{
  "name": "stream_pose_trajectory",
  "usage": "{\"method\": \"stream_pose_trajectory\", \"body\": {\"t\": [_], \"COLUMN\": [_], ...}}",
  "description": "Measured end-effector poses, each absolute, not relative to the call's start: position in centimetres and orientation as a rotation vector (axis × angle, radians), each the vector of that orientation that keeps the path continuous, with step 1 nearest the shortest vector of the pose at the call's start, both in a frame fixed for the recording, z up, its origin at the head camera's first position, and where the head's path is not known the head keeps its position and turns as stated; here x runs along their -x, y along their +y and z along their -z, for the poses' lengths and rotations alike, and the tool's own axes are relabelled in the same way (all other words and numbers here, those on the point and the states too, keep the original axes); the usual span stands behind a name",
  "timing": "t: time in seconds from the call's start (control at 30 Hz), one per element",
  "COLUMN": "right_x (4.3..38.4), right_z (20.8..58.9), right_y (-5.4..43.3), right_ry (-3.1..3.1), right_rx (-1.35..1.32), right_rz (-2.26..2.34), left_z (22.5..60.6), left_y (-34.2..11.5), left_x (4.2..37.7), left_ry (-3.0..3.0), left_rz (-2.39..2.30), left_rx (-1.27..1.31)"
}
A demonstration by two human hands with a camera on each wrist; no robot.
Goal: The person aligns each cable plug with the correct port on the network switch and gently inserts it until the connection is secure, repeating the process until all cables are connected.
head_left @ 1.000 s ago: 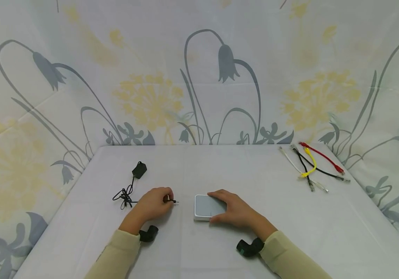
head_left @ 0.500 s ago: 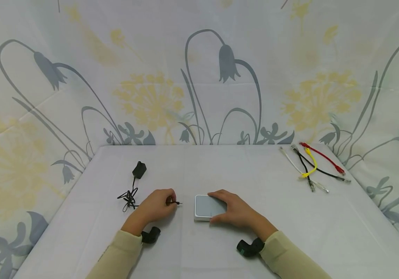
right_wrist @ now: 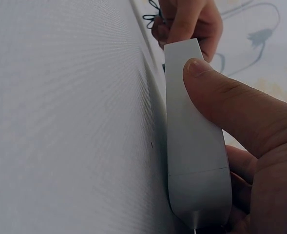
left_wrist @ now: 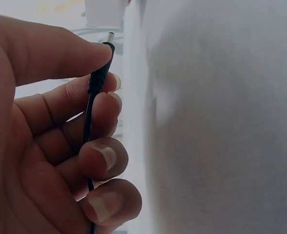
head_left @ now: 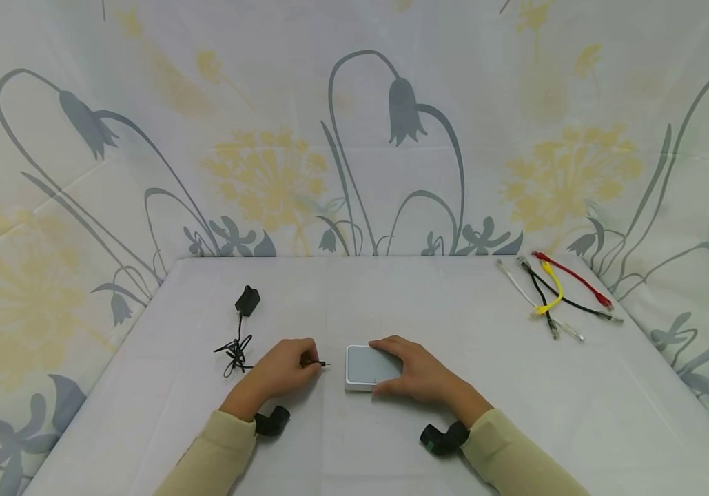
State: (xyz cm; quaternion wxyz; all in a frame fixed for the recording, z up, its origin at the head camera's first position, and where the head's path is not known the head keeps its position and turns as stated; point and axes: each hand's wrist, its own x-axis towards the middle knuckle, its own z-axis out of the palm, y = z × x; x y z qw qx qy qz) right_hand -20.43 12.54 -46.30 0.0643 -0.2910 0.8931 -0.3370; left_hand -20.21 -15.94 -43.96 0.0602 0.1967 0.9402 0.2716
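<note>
Between thumb and fingers my left hand point(head_left: 289, 366) pinches a black barrel plug point(left_wrist: 102, 68), its metal tip pointing toward the box. The plug's thin cord trails back through the curled fingers to a tied bundle point(head_left: 236, 355) and on to a black power adapter point(head_left: 247, 301) on the table. My right hand point(head_left: 419, 372) grips a small white box point(head_left: 366, 365) with a grey top, thumb on the near side and fingers on the far side. Flat on the table, the box stands a short gap to the right of the plug tip. Its white side wall point(right_wrist: 194, 126) fills the middle of the right wrist view.
At the back right of the white table point(head_left: 428, 296) lie several short network cables: a red one point(head_left: 571, 279), a yellow one point(head_left: 557, 289), black ones point(head_left: 577, 306) and a white one point(head_left: 518, 286). Behind the table hangs a flower-patterned curtain point(head_left: 354, 165).
My left hand has moved right and slightly nearer, bringing the plug closer to the box and dragging the cord bundle rightward. The right hand and the box have stayed put.
</note>
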Motion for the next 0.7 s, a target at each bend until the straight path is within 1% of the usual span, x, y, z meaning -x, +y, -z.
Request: {"method": "stream_pose_trajectory", "body": {"t": [0.7], "right_x": [20.51], "right_z": [46.34], "right_y": [12.49], "right_ry": [2.696], "right_rx": [0.865], "right_rz": [1.02], "left_z": [43.56], "left_y": [-15.46], "left_x": [19.71], "left_ry": [2.798], "left_rz": [-0.861], "left_rx": [-0.638]}}
